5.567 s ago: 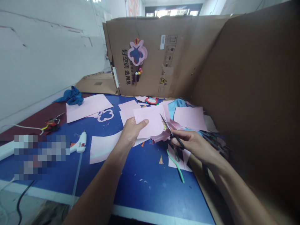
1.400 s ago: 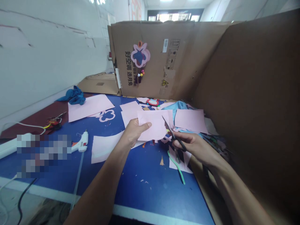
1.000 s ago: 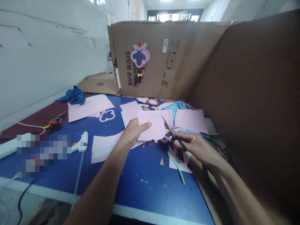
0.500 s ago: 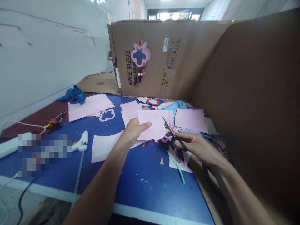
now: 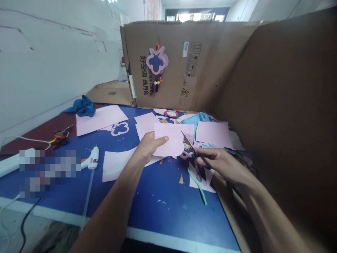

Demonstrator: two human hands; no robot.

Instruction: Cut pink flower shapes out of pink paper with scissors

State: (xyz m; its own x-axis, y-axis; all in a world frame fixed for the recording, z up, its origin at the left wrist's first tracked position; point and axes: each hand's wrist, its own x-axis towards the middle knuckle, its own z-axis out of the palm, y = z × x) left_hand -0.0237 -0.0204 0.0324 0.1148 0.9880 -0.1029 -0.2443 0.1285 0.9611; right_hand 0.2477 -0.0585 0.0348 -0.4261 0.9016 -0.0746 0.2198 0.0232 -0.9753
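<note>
My left hand [image 5: 151,146] pinches a pale pink sheet of paper [image 5: 171,142] at its left side, thumb on top, above the blue table. The sheet's lower right corner has a rounded cut edge. My right hand [image 5: 214,160] is closed around the black handles of a pair of scissors [image 5: 194,151]. The blades point up and to the left, at the right part of the sheet. Below the scissors lie a pink paper scrap [image 5: 196,181] and a green fuzzy stick [image 5: 198,189]. Fingers under the sheet are hidden.
A white glue gun [image 5: 92,158] lies on the left, near a pink flower outline [image 5: 120,129]. Several pink sheets [image 5: 213,134] and scraps cover the table's back. A cardboard wall [image 5: 168,95] stands behind and another [image 5: 284,116] at the right. A blue cloth [image 5: 81,105] lies back left.
The rounded cut at the sheet's lower right looks slightly more pronounced. Both hands keep nearly the same place; the whole view has shifted a little.
</note>
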